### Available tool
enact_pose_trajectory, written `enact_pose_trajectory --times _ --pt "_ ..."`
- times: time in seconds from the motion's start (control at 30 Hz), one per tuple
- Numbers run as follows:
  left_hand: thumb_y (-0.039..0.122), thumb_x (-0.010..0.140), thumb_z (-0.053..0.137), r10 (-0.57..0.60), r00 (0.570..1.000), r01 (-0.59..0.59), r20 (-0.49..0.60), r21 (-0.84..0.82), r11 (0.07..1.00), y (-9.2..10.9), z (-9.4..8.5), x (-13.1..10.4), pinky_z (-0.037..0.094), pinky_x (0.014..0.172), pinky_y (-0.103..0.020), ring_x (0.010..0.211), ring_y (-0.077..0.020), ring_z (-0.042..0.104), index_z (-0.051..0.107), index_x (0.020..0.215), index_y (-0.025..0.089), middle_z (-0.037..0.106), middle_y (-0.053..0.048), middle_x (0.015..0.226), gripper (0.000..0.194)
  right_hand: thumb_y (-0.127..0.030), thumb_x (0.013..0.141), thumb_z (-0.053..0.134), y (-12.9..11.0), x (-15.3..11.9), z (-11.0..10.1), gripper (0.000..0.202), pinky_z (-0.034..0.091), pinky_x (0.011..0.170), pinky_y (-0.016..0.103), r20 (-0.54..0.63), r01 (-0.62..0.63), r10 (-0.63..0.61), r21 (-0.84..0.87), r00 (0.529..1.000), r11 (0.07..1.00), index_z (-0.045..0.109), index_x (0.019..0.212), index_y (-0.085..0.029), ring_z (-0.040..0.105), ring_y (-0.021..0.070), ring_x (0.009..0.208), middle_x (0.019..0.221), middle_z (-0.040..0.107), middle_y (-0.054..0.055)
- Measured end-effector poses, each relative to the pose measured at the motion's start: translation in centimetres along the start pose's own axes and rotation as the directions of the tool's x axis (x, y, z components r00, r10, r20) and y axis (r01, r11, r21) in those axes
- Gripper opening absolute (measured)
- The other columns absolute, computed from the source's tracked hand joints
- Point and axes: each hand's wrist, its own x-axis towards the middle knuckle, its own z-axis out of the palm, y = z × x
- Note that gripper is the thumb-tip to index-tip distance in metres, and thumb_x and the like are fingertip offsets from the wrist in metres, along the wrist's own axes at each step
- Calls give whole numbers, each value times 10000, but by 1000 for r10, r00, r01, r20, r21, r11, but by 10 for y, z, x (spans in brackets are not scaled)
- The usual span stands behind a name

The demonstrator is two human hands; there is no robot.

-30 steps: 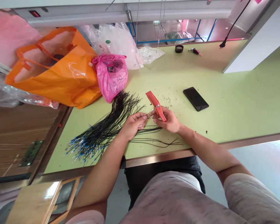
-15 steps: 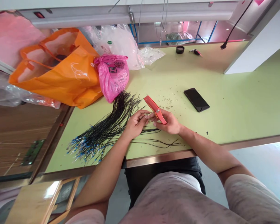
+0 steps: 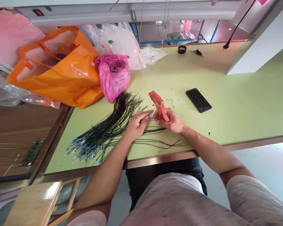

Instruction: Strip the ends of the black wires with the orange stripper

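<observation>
your right hand (image 3: 168,121) has its fingers wrapped round the handle end of a red hand tool (image 3: 160,106), head pointing up and away from you. that grip probably leaves the working end free and near your other hand. your left hand (image 3: 138,125) sits just beside it, thumb and forefinger brought close at the tips; can't tell if a thin wire is pinched there, too small to make out. both hands are over the worktop (image 3: 235,94), close to the front edge, likely so the tips meet within easy reach.

the black wire bundle (image 3: 112,117) lies to the left of your hands, blue-and-silver ends (image 3: 85,147) toward you, bare-looking ends fanned out near the tool side, presumably so single strands come away easily. a few loose strands (image 3: 154,130) run under and between your 2 hands; these could snag your wrists. small scraps (image 3: 171,102) are scattered past the tool.

around: pink bag (image 3: 114,78) right at the far end of the bundle, orange bag (image 3: 68,78) behind it, both crowding that side. phone (image 3: 198,100) well clear on the right. black ring (image 3: 182,49) and keys (image 3: 198,52) at the back, out of your way.
</observation>
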Motion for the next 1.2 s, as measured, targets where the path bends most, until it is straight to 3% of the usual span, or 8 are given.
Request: enact_pose_trajectory --times 0.13,0.23,0.37,0.5,0.63,0.77,0.9,1.2 --pt "440 1096 586 24 1000 -24 -3 -76 997 -1 0 0 528 567 -243 606 -71 573 774 1334 252 709 -106 1195 357 -318 794 887 -2 0 -1 319 590 873 383 11 24 -23 -20 1000 1000 673 1001 -205 680 190 908 1004 735 47" --pt "455 1078 624 -68 997 63 -25 -176 982 4 1 -2 542 592 -241 585 -47 572 637 1485 279 679 -112 1307 443 -348 834 853 -3 0 -2 297 593 877 387 18 15 -14 -56 1000 998 678 1025 -203 687 196 931 1030 738 59" --pt "421 958 792 -159 987 151 -3 -290 945 13 2 -2 550 666 -234 675 -62 602 597 1411 256 659 -119 1369 520 -344 795 888 -1 0 -2 354 597 900 399 2 -18 18 -15 1000 1000 674 1044 -212 707 214 963 1040 750 59" --pt "297 768 937 -235 972 217 -24 -305 927 11 4 1 561 778 -243 819 -116 664 620 1380 221 728 -90 1189 693 -359 732 939 1 2 -1 417 596 920 393 -41 -76 79 53 996 996 674 1021 -215 707 211 974 1032 755 46" --pt "386 809 897 -269 963 255 -26 -240 937 10 3 2 588 905 -336 958 -220 741 756 1139 168 789 -107 1020 420 -340 730 923 4 4 -2 410 587 869 371 -98 -130 142 118 985 984 676 1028 -208 679 182 901 982 739 27" --pt "464 880 831 -285 959 281 -2 -156 947 17 0 3 518 684 -281 691 -171 633 807 995 163 725 -39 738 323 -326 709 919 8 5 -2 441 581 826 360 -128 -144 170 188 977 972 667 1054 -212 651 160 831 943 712 10" --pt "536 798 901 -395 918 387 30 -284 877 22 0 5 363 521 -244 553 -114 466 795 952 159 579 28 607 420 -337 727 912 8 5 -2 443 577 840 363 -121 -124 145 162 982 979 657 1067 -214 655 163 850 950 705 12" --pt "599 714 963 -528 833 526 166 -533 663 18 -1 8 200 448 -209 456 -55 325 773 890 146 420 81 541 522 -416 798 908 2 1 -1 407 584 831 362 -15 -21 21 16 1000 1000 666 1051 -210 649 177 878 982 698 36"
